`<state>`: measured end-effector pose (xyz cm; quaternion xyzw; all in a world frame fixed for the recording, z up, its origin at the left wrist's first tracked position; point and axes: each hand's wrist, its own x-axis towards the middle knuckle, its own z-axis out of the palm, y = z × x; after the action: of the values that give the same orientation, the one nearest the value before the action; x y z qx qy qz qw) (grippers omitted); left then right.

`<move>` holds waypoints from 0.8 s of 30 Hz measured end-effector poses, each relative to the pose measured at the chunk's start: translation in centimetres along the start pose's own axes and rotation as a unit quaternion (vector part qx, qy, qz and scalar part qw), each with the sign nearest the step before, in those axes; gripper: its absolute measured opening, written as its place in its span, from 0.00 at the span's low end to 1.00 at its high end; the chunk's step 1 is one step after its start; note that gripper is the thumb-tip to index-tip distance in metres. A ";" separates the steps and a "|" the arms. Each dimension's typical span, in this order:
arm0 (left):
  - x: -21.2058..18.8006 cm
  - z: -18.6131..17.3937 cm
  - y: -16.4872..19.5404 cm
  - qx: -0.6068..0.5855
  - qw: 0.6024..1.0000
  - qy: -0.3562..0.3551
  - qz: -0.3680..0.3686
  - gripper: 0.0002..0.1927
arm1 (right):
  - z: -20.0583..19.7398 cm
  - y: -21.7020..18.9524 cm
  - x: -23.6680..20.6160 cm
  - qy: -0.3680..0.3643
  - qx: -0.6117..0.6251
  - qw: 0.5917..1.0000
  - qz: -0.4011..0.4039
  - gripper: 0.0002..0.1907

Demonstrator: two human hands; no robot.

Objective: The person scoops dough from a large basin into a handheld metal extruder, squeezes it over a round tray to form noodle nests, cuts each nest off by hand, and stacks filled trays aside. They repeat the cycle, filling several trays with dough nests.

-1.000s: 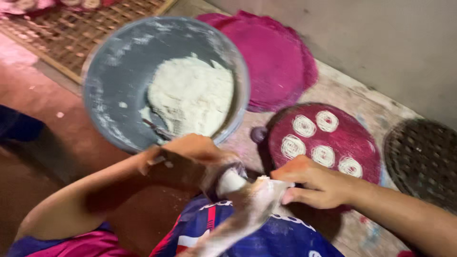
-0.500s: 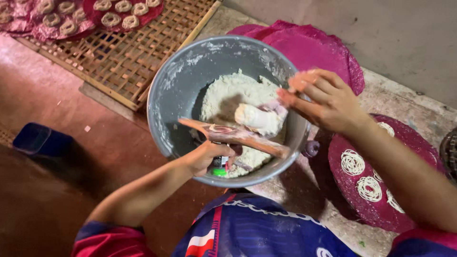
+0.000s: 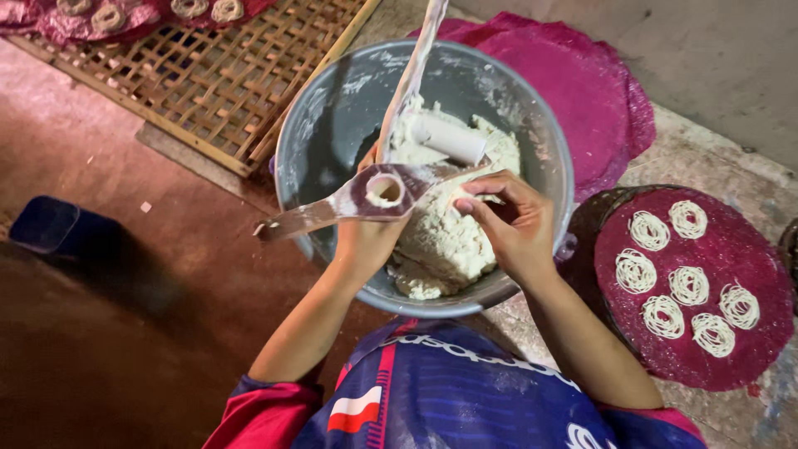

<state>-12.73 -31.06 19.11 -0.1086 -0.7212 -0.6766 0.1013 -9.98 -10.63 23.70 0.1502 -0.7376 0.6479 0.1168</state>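
Observation:
A grey metal bowl [image 3: 299,125] of white dough [image 3: 449,249] sits in front of me. My left hand [image 3: 366,241] grips a floury wooden press [image 3: 332,208] from below and holds it level over the bowl, with dough in its round hole. The press's upper arm [image 3: 416,50], with a white plunger [image 3: 449,137], is swung up and away. My right hand [image 3: 507,220] is over the dough, with fingers bunched on the press's right end.
A round magenta mat [image 3: 748,349] on the right carries several coils of white noodle. More magenta mats [image 3: 582,83] lie behind the bowl. A bamboo lattice tray [image 3: 208,83] is at the upper left, and a dark blue object [image 3: 41,224] sits on the red floor.
The press has opened, with its upper arm and plunger swung up. My right hand has dropped from above the bowl's rim to the press's right end. The camera has moved closer over the bowl.

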 end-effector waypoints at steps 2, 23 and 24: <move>0.1 -0.6 0.2 0.214 0.968 0.023 0.128 0.38 | 1.3 -0.5 0.2 -0.045 0.087 0.995 0.009 0.11; -1.1 -6.3 -4.1 0.198 0.974 0.081 0.071 0.38 | 1.7 10.6 0.9 -0.480 -0.582 0.657 0.002 0.11; -1.1 -6.3 -4.1 0.192 0.976 0.078 0.070 0.37 | 0.2 10.0 1.6 -0.522 -0.621 0.577 0.093 0.15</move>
<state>-12.94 -37.64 15.25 -0.0841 -0.8183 -0.5231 0.2230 -15.15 -9.79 15.06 0.2841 -0.9029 -0.1517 -0.2846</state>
